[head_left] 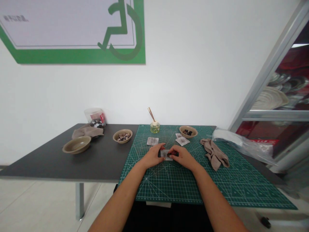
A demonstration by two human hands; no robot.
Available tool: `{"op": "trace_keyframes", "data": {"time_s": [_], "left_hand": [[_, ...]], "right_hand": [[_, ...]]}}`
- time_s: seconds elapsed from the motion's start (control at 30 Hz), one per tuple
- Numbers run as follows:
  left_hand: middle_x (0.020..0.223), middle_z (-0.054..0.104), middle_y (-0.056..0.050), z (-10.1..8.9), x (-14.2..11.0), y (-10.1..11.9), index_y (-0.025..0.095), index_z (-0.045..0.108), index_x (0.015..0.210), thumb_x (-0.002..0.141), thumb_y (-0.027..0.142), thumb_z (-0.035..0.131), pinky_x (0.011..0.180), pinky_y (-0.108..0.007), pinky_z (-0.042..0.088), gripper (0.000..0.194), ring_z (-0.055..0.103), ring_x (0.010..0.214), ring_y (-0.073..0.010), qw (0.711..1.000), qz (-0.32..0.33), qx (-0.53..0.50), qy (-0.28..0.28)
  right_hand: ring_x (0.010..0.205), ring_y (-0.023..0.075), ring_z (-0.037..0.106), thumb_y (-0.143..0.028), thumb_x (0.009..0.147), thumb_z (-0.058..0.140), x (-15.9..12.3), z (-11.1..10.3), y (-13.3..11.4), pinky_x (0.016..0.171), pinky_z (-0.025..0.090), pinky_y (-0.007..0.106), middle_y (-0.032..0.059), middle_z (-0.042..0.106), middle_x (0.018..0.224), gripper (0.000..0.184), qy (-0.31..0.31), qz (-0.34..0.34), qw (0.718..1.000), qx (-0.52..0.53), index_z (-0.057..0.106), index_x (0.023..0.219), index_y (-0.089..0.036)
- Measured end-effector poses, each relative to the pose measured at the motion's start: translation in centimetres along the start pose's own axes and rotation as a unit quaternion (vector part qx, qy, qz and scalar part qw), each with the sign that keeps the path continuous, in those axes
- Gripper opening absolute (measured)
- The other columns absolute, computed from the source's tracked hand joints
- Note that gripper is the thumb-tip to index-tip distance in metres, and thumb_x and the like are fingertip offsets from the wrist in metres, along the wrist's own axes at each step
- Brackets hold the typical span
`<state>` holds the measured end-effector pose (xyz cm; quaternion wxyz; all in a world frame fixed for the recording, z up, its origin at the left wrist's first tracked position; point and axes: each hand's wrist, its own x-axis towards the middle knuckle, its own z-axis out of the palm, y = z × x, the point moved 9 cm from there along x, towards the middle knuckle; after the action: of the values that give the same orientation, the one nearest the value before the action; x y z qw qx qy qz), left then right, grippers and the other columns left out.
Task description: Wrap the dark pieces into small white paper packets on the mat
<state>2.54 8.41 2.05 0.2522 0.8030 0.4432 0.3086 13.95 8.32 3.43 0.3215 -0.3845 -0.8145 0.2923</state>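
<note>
The right hand (180,156) grasps a small dark piece (174,154) over the printed card (165,154). The left hand (154,155) touches the card's opposite side; its exact grip is unclear. Beneath lies the green mat (169,183), on the table (101,161).

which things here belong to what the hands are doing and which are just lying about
Likely in use:
patterned square between left hand and right hand
green cutting mat
bowl of dark pieces

Likely just lying about:
reed diffuser
clear plastic bag
brown cloth on the mat
</note>
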Motion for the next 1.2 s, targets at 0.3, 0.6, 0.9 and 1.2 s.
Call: {"op": "trace_keyframes", "data": {"time_s": [0.3,0.6,0.9,1.2], "left_hand": [[0.116,0.057,-0.009,0.0,-0.1,-0.1,0.017,0.041,0.127,0.065,0.013,0.064,0.099,-0.039,0.036,0.066,0.052,0.107,-0.0222,1.0,-0.002,-0.004,-0.001],[0.116,0.056,-0.009,0.1,-0.1,-0.2,0.017,0.041,0.127,0.065,0.014,0.063,0.099,-0.039,0.036,0.066,0.052,0.108,-0.0228,1.0,-0.001,-0.003,-0.001],[0.116,0.056,-0.009,0.1,0.0,-0.1,0.018,0.041,0.127,0.065,0.013,0.063,0.098,-0.039,0.036,0.066,0.052,0.107,-0.0221,1.0,-0.001,-0.006,-0.002],[0.116,0.057,-0.009,0.0,0.0,0.0,0.018,0.041,0.127,0.065,0.014,0.063,0.099,-0.04,0.035,0.066,0.051,0.108,-0.0225,1.0,-0.006,-0.006,-0.003]], "right_hand": [[0.07,0.0144,0.053,-0.014,0.072,0.057,-0.1,-0.5,0.4,0.066,0.042,0.027,0.0003,0.058,0.073,0.008,0.011,0.006,1.0,-0.008,0.061,0.078,-0.017],[0.071,0.0142,0.054,-0.012,0.071,0.056,0.0,0.0,0.3,0.067,0.042,0.027,0.0009,0.058,0.076,0.012,-0.008,-0.006,1.0,-0.001,0.062,0.08,-0.018],[0.073,0.0148,0.054,-0.011,0.072,0.055,0.1,0.5,0.5,0.069,0.043,0.027,0.0015,0.06,0.078,0.015,-0.016,-0.002,1.0,-0.005,0.061,0.084,-0.017],[0.074,0.0147,0.054,-0.008,0.071,0.055,0.0,0.2,0.1,0.069,0.042,0.027,0.0013,0.059,0.079,0.016,-0.011,-0.005,1.0,-0.009,0.062,0.081,-0.018]]}}
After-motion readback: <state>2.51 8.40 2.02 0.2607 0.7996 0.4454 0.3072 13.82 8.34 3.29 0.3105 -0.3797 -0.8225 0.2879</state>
